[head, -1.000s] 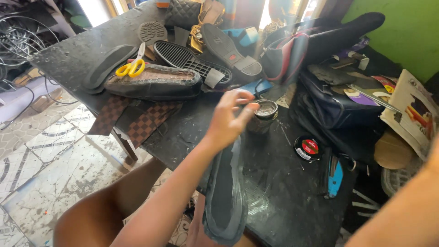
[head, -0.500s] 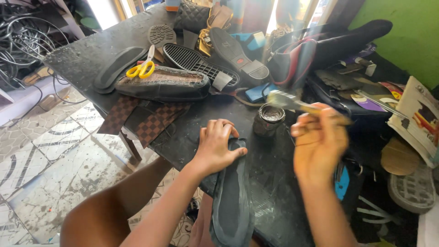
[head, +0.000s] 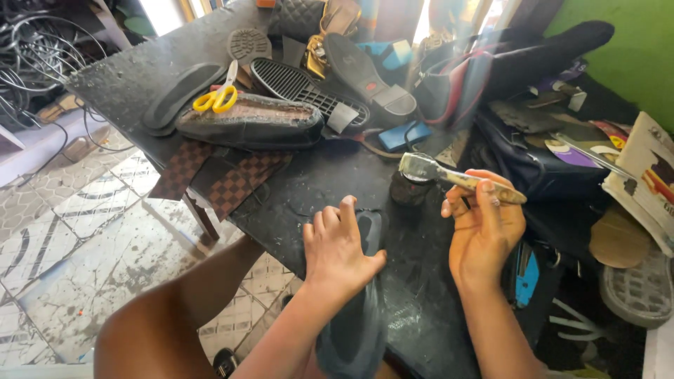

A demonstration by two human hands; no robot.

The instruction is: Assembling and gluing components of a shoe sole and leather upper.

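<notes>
A black worktable, scuffed and dusty, fills the middle of the view and carries a crowd of shoe parts; the floor beside it is patterned tile. Near the table's far side lies a worn dark shoe on its side with its raw sole edge showing, a flat black insole beside it, and yellow-handled scissors resting across both, seemingly parked within easy reach. A checkered brown strip hangs over the near edge. Closer in, a dark shoe sole runs from the table edge toward the person's lap, likely laid lengthwise so its surface faces up. The left hand lies flat on its front end, fingers spread and pressing down, apparently to keep it from sliding. The right hand is closed round the handle of a small brush, held level with its pale, wet-looking bristle end just above a small dark tin that stands open on the table near the sole. The tin sits close, it seems, so the brush travels little between the two.
</notes>
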